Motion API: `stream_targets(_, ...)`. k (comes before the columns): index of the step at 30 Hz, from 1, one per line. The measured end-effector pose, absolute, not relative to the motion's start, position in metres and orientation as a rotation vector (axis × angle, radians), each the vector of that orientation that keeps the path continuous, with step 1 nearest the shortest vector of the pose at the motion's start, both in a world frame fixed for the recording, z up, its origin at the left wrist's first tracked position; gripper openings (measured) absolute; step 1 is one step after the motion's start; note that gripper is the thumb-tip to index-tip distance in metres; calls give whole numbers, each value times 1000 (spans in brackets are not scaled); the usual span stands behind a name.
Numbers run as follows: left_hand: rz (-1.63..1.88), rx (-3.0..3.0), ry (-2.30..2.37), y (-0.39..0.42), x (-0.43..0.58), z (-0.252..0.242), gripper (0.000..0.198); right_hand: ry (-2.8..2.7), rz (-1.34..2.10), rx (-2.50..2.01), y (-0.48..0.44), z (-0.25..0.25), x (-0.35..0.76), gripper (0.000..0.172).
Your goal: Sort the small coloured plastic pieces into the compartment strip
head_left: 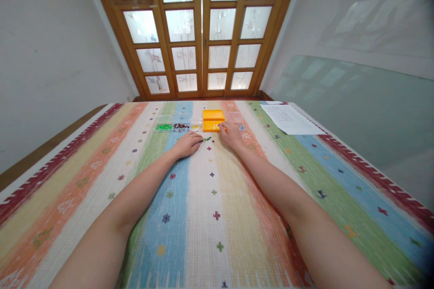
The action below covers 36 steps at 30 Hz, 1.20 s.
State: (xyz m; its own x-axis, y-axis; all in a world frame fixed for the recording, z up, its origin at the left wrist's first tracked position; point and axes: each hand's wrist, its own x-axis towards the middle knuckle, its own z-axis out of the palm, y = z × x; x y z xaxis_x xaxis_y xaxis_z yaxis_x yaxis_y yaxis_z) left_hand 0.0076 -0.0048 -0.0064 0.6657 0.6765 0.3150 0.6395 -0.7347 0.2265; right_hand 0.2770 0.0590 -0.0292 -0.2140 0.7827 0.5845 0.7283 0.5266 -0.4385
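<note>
My left hand (189, 144) rests on the tablecloth with its fingers closed together. Its fingertips are at the near end of a short strand of green and dark beads (207, 139). My right hand (232, 134) reaches to the right edge of an open orange-yellow box (213, 116), its fingers pinched over the lower compartment. A few pale little pieces lie in that compartment. Whatever is between the right fingertips is too small to make out. A tiny dark bead (213, 141) sits on the cloth between the hands.
Left of the orange-yellow box stand clear boxes of green beads (164, 127), dark brown beads (181, 126) and yellow beads (196, 127). Blue beads (241, 127) show in a clear box behind my right hand. Paper sheets (288, 118) lie at the far right of the striped tablecloth (200, 216).
</note>
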Motion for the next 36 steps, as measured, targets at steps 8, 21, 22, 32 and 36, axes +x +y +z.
stream_targets(8, 662, 2709, 1085, -2, 8, -9, 33, -1975, 91, -1230, 58, -29, 277, 30)
stream_targets(21, 1041, 2459, 1371, 16, -15, -25, 32, -1981, 100, -1224, 57, -28, 276, 29)
stream_targets(22, 1075, 2417, 1409, 18, -18, -24, 33, -1983, 101, -1225, 57, -29, 276, 29)
stream_targets(32, 1289, 1589, 1549, 40, -42, -34, 40, -1987, 87, -1220, 58, -31, 275, 28)
stream_targets(36, 1238, 1448, 1537, 45, -46, -36, 49, -1999, 91, -1226, 58, -30, 275, 29)
